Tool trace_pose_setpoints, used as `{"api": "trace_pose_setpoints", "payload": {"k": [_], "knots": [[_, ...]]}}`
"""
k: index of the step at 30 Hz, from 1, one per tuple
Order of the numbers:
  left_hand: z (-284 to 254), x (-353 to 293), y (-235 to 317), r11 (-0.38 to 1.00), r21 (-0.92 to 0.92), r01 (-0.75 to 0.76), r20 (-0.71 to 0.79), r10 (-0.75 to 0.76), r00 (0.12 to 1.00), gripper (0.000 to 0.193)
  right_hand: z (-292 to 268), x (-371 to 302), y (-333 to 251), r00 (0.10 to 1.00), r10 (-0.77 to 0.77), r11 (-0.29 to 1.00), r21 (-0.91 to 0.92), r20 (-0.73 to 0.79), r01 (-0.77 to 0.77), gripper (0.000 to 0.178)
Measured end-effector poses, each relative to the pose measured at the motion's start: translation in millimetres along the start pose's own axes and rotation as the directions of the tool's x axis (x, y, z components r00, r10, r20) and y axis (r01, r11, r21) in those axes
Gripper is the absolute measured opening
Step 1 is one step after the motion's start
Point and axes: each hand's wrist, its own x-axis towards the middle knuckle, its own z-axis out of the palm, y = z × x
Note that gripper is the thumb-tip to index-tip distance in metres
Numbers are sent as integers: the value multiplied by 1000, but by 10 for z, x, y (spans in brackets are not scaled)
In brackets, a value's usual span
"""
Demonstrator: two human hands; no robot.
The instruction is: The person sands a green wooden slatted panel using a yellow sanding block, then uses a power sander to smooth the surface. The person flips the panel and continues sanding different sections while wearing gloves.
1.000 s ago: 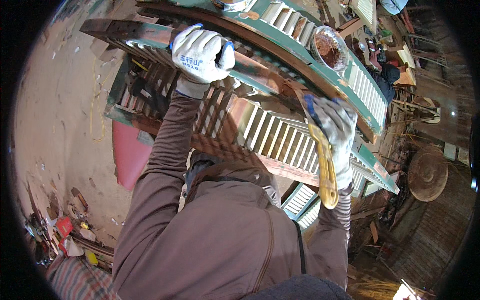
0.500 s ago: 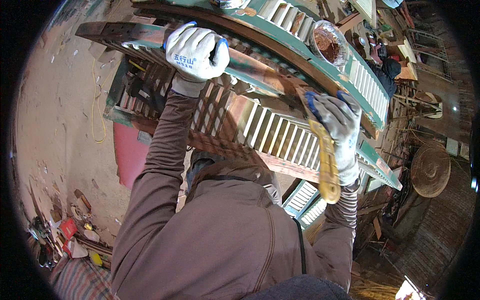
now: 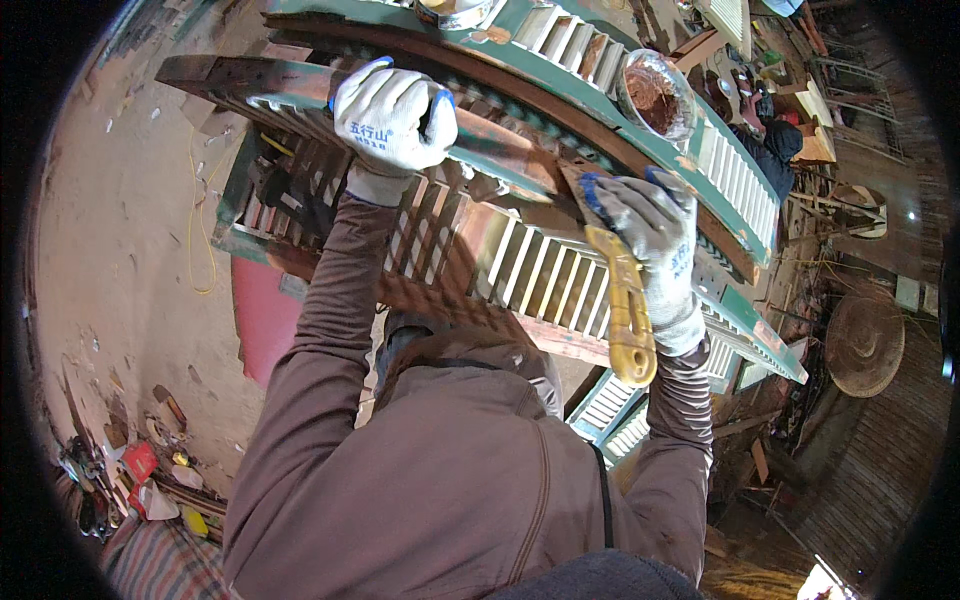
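Nearest, past the brown jacket (image 3: 450, 460): grips the yellow-handled scraper (image 3: 625, 310) in the gloved right hand (image 3: 652, 232), with fingers closed about the neck and front of the handle, leaving the butt bare beside the wrist. Holds the worn rail (image 3: 510, 150) in the gloved left hand (image 3: 395, 120), with fingers curled over its edge. Sets the scraper right of the left hand, blade at the rail, handle in front of the near slatted panel (image 3: 555, 270). Cannot tell whether blade and rail truly touch, given the shadow there.

For good work, judging from this pose: keep the blade low and flat to the wood, press evenly, favour short strokes along the rail, and ease off near the edges to avoid gouging. Keep the left hand firm, but out of the blade's line.

Points blade-first away from the jacket and slightly leftward, with the butt back toward the right forearm. Runs lengthwise from lower right to upper left, steeply, crossing the rail at a slant.

Beyond the rail: a green louvred frame (image 3: 735, 190), bearing a clear bowl (image 3: 684, 118) of brown paste (image 3: 655, 95). Farther off, toward the right: a person in dark clothing (image 3: 775, 155) and a round woven disc (image 3: 865, 345).
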Motion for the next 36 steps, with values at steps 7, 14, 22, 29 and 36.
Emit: {"api": "trace_pose_setpoints", "payload": {"k": [7,14,22,29,36], "knots": [[-90,-9,6,1000,3,25,36,-25,999,15,-156,-141,-170,986,-62,992,117,154,44,35],[-50,35,50,995,72,-64,105,56,993,22,-5,72,58,996,-79,994,67,-41,81,38],[-47,39,92,995,33,-95,69,92,993,24,-185,-855,150,965,233,851,505,-118,-143,32],[-36,-26,125,999,-2,-43,81,43,996,31,208,-1230,850,667,540,838,258,-513,-481,36],[24,-38,11,989,69,-128,139,117,983,24,327,-1142,787,572,589,764,163,-570,-625,34]]}}
